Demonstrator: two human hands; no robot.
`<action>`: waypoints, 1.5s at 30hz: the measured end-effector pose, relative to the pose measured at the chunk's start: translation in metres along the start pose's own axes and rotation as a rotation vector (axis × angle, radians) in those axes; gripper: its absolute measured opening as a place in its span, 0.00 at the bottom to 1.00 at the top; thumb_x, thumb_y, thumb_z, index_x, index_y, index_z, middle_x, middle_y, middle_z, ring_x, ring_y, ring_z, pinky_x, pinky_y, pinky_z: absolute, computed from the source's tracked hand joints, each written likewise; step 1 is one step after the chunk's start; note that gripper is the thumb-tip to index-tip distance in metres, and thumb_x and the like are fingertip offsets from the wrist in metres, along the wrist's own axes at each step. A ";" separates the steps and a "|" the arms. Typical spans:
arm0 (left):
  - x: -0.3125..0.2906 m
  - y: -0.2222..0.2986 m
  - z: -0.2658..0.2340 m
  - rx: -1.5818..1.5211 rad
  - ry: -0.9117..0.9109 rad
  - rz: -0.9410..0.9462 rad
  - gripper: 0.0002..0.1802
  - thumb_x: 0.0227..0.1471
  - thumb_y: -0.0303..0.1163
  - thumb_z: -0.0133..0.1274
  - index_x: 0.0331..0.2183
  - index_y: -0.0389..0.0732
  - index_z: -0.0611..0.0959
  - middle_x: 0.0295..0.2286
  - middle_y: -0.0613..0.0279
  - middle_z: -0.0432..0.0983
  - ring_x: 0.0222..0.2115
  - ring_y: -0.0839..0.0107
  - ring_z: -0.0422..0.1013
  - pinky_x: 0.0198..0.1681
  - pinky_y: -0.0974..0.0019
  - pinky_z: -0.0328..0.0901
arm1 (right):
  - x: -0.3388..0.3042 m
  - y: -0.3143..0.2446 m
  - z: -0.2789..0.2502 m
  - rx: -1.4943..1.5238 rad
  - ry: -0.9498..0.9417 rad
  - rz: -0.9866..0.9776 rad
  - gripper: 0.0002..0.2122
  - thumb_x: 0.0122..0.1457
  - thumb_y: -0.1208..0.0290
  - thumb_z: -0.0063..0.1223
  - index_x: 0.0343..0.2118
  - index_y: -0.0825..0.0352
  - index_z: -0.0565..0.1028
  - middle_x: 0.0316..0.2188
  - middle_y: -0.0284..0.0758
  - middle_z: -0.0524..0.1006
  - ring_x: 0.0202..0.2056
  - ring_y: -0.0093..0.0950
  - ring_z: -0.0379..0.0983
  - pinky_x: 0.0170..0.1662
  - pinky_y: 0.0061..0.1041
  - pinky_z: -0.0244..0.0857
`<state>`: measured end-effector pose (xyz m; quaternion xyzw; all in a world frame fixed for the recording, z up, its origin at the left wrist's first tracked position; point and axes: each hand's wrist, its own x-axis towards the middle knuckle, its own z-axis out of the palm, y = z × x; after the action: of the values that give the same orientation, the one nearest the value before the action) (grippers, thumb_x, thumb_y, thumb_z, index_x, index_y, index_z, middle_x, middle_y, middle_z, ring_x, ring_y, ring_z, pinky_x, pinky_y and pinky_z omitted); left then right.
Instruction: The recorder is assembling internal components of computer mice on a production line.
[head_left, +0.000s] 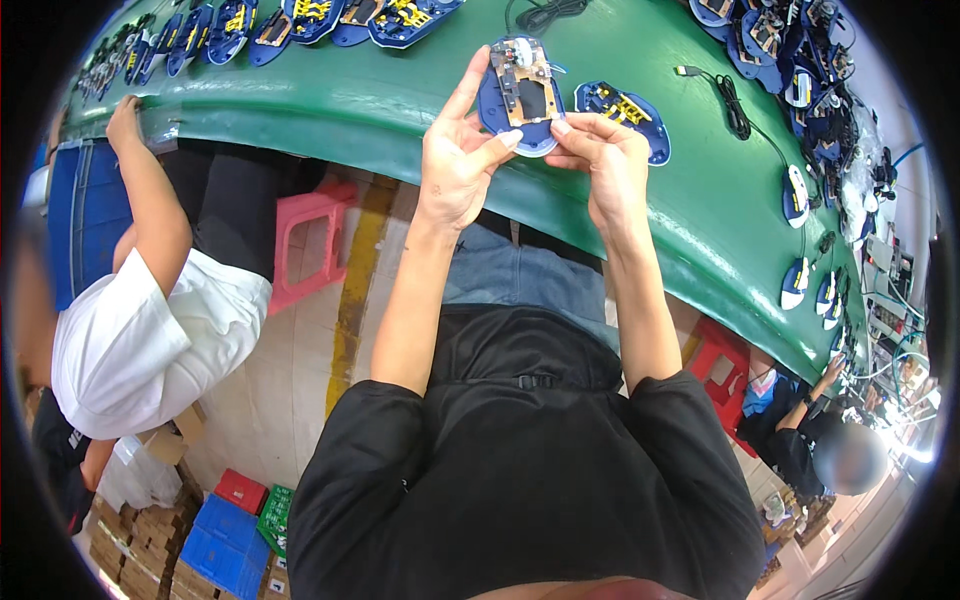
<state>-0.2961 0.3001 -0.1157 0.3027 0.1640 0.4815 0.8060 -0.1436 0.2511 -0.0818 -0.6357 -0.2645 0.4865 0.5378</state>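
Observation:
Both my hands hold an opened computer mouse (pixel 524 98), a blue base with a tan circuit board, black parts and a pale scroll wheel on it, above the green table's near edge. My left hand (pixel 460 165) grips its left side, thumb at the lower end, index finger stretched up along the edge. My right hand (pixel 606 160) pinches the lower right corner between thumb and fingers. Just right of it, partly behind my right fingers, lies a blue mouse shell (pixel 632 115) with yellow parts inside.
Several open mouse shells (pixel 230 30) line the far left of the green table (pixel 380 90). A coiled black USB cable (pixel 735 108) runs to a mouse (pixel 795 195); mouse parts (pixel 800 60) heap at right. People sit on both sides; a pink stool (pixel 312 245) stands at left.

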 end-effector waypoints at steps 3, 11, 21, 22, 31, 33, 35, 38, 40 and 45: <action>-0.002 -0.001 0.005 -0.046 0.057 0.005 0.47 0.47 0.09 0.54 0.65 0.37 0.55 0.50 0.49 0.71 0.46 0.65 0.73 0.51 0.63 0.71 | -0.005 -0.005 -0.002 0.056 -0.028 0.053 0.08 0.57 0.77 0.59 0.37 0.76 0.80 0.30 0.40 0.81 0.28 0.23 0.79 0.35 0.18 0.75; 0.012 -0.008 0.009 0.076 0.263 -0.073 0.27 0.65 0.46 0.42 0.53 0.33 0.71 0.46 0.54 0.75 0.46 0.66 0.73 0.51 0.59 0.68 | -0.013 0.001 0.005 -0.190 0.034 -0.015 0.10 0.56 0.75 0.61 0.37 0.78 0.79 0.28 0.41 0.82 0.26 0.22 0.79 0.31 0.18 0.75; -0.013 -0.007 0.013 0.375 0.307 -0.074 0.18 0.48 0.17 0.61 0.42 0.29 0.76 0.27 0.57 0.81 0.26 0.75 0.77 0.33 0.74 0.73 | -0.017 0.000 -0.001 -0.132 0.019 -0.091 0.14 0.54 0.75 0.63 0.42 0.77 0.78 0.30 0.41 0.82 0.31 0.22 0.80 0.35 0.18 0.74; -0.013 -0.005 0.013 0.398 0.324 -0.103 0.19 0.48 0.18 0.62 0.43 0.29 0.76 0.28 0.55 0.81 0.26 0.74 0.77 0.32 0.74 0.72 | -0.018 0.007 -0.004 -0.184 -0.008 -0.129 0.17 0.53 0.75 0.64 0.45 0.76 0.77 0.30 0.40 0.82 0.33 0.21 0.79 0.39 0.19 0.72; -0.006 0.002 0.006 0.453 0.173 -0.175 0.20 0.48 0.21 0.63 0.44 0.30 0.77 0.33 0.57 0.80 0.33 0.73 0.76 0.39 0.72 0.70 | -0.010 0.010 -0.009 -0.058 -0.004 -0.104 0.12 0.51 0.81 0.62 0.39 0.73 0.77 0.23 0.30 0.80 0.26 0.16 0.72 0.33 0.17 0.64; 0.001 0.010 0.005 0.567 0.036 -0.066 0.24 0.59 0.37 0.55 0.51 0.30 0.73 0.44 0.52 0.77 0.45 0.66 0.74 0.53 0.64 0.66 | -0.014 0.009 -0.010 -0.030 0.005 -0.098 0.11 0.51 0.81 0.62 0.38 0.73 0.77 0.22 0.29 0.79 0.25 0.15 0.71 0.33 0.16 0.62; 0.016 0.010 0.003 -0.037 0.063 -0.163 0.34 0.64 0.53 0.40 0.55 0.30 0.69 0.47 0.46 0.75 0.48 0.58 0.73 0.55 0.57 0.66 | -0.017 0.012 -0.006 -0.109 -0.068 -0.046 0.11 0.50 0.81 0.62 0.37 0.73 0.76 0.23 0.30 0.79 0.25 0.15 0.71 0.32 0.16 0.62; 0.029 -0.002 0.004 -0.083 0.044 -0.238 0.39 0.64 0.58 0.32 0.54 0.29 0.69 0.43 0.40 0.76 0.46 0.50 0.73 0.51 0.48 0.69 | -0.018 0.013 0.001 -0.156 -0.055 -0.028 0.11 0.51 0.79 0.63 0.37 0.72 0.75 0.25 0.33 0.81 0.27 0.16 0.74 0.33 0.17 0.65; 0.029 -0.008 -0.006 -0.067 0.085 -0.228 0.38 0.64 0.57 0.32 0.53 0.29 0.70 0.41 0.40 0.76 0.45 0.50 0.74 0.49 0.48 0.70 | -0.019 0.010 0.000 -0.167 -0.055 -0.033 0.13 0.51 0.78 0.64 0.39 0.71 0.75 0.26 0.34 0.81 0.28 0.17 0.75 0.34 0.18 0.67; 0.023 -0.010 -0.020 -0.498 -0.002 -0.263 0.31 0.63 0.50 0.35 0.51 0.32 0.73 0.42 0.38 0.75 0.42 0.48 0.74 0.46 0.48 0.71 | -0.022 -0.028 -0.038 -1.251 0.104 -0.807 0.32 0.44 0.59 0.71 0.54 0.61 0.72 0.50 0.39 0.76 0.55 0.38 0.68 0.58 0.36 0.60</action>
<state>-0.2894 0.3235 -0.1362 0.0721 0.0777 0.3977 0.9114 -0.1122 0.2242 -0.0501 -0.6988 -0.6790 -0.0209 0.2241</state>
